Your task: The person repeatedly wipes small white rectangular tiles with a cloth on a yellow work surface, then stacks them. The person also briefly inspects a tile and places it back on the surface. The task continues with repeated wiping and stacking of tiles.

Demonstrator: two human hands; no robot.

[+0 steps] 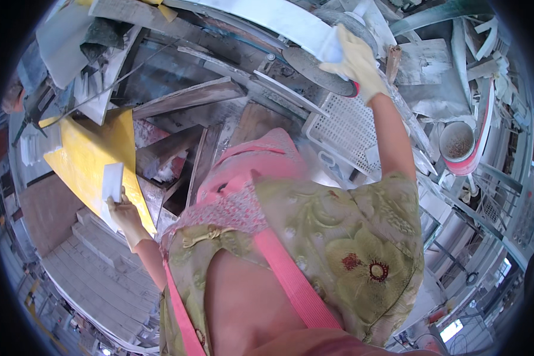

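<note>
My left hand (126, 218), in a pale glove, grips a flat white rectangular piece (113, 183) by its lower end and holds it upright. Behind that piece spreads a bent yellow sheet (95, 157). Out to the upper right, my right hand (359, 62), also in a pale glove, is closed round a whitish block (331, 48). That block is at the end of a long, pale curved band (267, 21). Just below my right fingers lies a dark grey, long rounded pad (320, 74) with a red edge. Whether the block touches the band, I cannot tell.
A white perforated plastic crate (344, 133) stands below my right hand. Farther right are a round container (457, 141) and dusty offcuts. Wooden boards (190, 96) lean across the middle. Stacked pale strips (95, 279) fill the lower left. A pink apron (249, 154) hangs before me.
</note>
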